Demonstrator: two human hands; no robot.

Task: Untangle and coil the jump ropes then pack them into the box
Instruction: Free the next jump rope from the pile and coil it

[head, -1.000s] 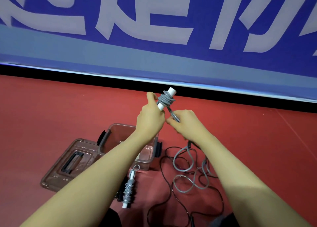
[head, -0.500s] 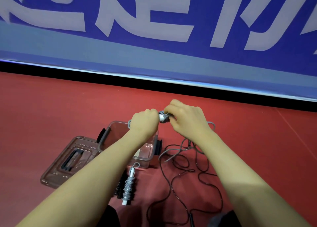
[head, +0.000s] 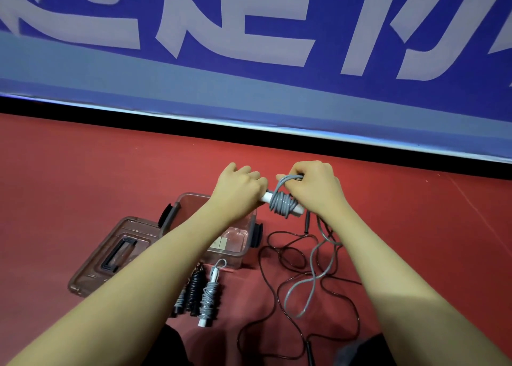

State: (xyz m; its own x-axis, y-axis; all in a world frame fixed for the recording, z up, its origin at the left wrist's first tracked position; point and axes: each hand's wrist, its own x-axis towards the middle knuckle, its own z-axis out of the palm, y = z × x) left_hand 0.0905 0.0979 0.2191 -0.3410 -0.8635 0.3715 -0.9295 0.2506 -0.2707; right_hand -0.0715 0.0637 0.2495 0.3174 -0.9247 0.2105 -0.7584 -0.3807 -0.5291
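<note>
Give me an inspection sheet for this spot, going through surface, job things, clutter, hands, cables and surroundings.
Surface: red floor.
Job's things: grey rope partly wound round white handles, its tail loose on the floor; open clear box, lid beside it; three coiled ropes lying in front of the box.
Clutter: nothing seen.
Hands: left hand grips the handle end; right hand holds a loop of grey rope at the bundle.
Cables: thin dark rope loose on the floor, crossing the grey tail.
Surroundings: blue banner with pale lettering along the floor's far edge.
</note>
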